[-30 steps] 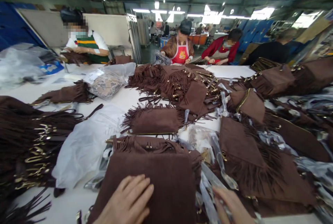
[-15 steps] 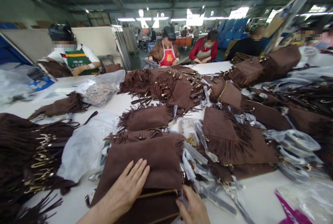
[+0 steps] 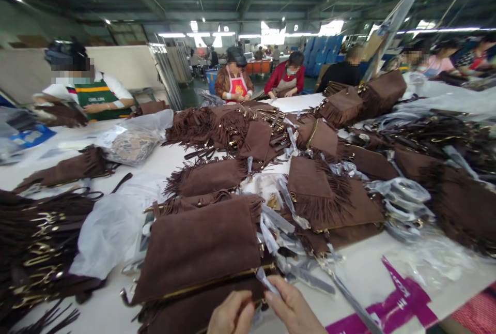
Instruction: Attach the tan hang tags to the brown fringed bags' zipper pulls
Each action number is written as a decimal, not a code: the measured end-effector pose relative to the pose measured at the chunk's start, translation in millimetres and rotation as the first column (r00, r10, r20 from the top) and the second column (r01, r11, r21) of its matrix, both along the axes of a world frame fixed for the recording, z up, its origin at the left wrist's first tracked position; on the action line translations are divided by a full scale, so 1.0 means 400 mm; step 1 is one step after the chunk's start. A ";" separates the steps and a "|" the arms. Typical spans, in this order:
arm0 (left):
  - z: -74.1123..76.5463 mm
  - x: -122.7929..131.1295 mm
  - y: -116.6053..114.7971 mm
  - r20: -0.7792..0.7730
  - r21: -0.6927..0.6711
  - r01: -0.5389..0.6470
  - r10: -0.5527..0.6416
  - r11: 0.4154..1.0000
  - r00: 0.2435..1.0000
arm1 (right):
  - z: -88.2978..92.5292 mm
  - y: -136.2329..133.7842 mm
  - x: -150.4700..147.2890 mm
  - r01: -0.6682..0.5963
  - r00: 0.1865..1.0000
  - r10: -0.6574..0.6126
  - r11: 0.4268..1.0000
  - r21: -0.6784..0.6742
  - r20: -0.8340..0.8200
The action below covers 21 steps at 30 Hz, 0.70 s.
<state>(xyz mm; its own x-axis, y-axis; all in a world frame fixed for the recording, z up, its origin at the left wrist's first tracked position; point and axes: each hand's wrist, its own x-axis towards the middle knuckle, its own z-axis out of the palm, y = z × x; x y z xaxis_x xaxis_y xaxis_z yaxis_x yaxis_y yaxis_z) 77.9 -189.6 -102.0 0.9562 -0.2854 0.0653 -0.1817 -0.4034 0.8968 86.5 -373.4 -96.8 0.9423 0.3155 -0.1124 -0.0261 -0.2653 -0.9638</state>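
Observation:
A flat brown suede bag [image 3: 201,243] with a gold zipper along its near edge lies before me on other brown bags. At its near right corner hangs a zipper pull wrapped in clear plastic [image 3: 266,279]. My right hand [image 3: 294,307] pinches this wrapped pull between thumb and fingers. Close beside it, my left hand [image 3: 232,313] is closed with its fingers curled, just below the zipper edge. What those left fingers hold, if anything, is hidden. Beneath the hands another brown bag [image 3: 174,313] shows in part.
Fringed brown bags [image 3: 318,184] lie to the right, with plastic-wrapped straps [image 3: 406,199] beyond. On the left are dark fringed pieces with gold clasps [image 3: 42,241] and a plastic sheet [image 3: 104,230]. Purple printed plastic [image 3: 403,298] lies near right. Several people work across the white table [image 3: 360,267].
My left hand has come off the bag's face and moved right and nearer, beside my right hand, its fingers now curled. The view has turned slightly to the right.

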 end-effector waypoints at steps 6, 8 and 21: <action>0.017 0.057 -0.167 -0.788 -0.485 -0.700 0.085 0.524 0.610 | -0.026 0.031 -0.031 0.052 0.977 -0.001 0.971 -0.234 0.214; 0.040 0.072 -0.180 -0.814 -0.453 -0.766 0.139 0.456 0.564 | -0.013 0.030 -0.034 0.031 0.970 0.034 0.964 -0.263 0.239; 0.232 0.040 -0.114 -0.782 -0.568 -0.753 0.068 0.332 0.620 | 0.053 0.054 0.072 0.260 0.900 -0.242 0.966 -0.001 0.364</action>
<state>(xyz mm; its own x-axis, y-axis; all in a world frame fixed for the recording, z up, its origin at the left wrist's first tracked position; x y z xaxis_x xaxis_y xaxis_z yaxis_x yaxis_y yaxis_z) 93.8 -235.3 -9.0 0.8222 0.0313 -0.5684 0.3892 0.6976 0.6015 115.3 -351.9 -75.6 0.9692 0.0660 0.2374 0.2454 -0.3422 -0.9070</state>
